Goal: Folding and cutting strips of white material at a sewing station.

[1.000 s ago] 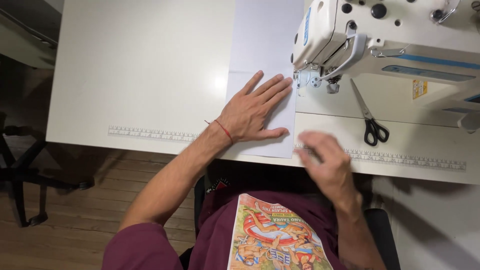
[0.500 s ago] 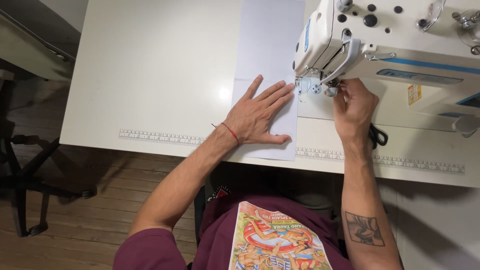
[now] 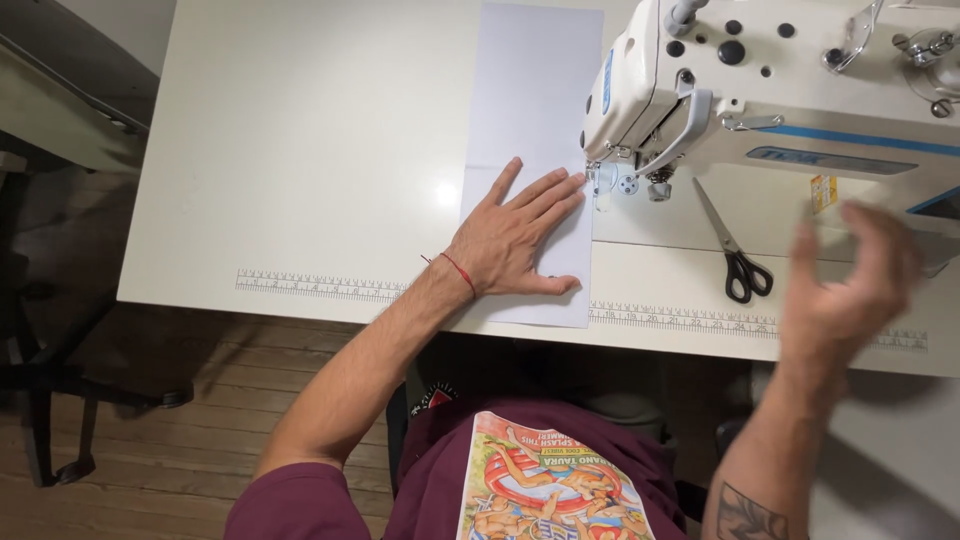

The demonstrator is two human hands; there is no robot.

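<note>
Left hand (image 3: pixel 520 240) flat on the cloth (image 3: pixel 535 120), lengthwise to the table's far edge; right hand (image 3: pixel 850 285) open, empty.

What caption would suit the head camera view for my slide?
Left hand flat on white fabric beside sewing machine; right hand raised, blurred, near scissors.

The white surface (image 3: pixel 300 150) carries everything here, with a ruler scale printed along its near edge. A long pale strip of cloth (image 3: pixel 535 90) lies flat on it, running from the far side to the near edge, directly under the left grip (image 3: pixel 515 240), which rests spread on it. Just right of that grip stands a white sewing machine (image 3: pixel 780 80). Black-handled scissors (image 3: pixel 735 250) lie between the left grip and the raised right grip (image 3: pixel 850 290).
</note>
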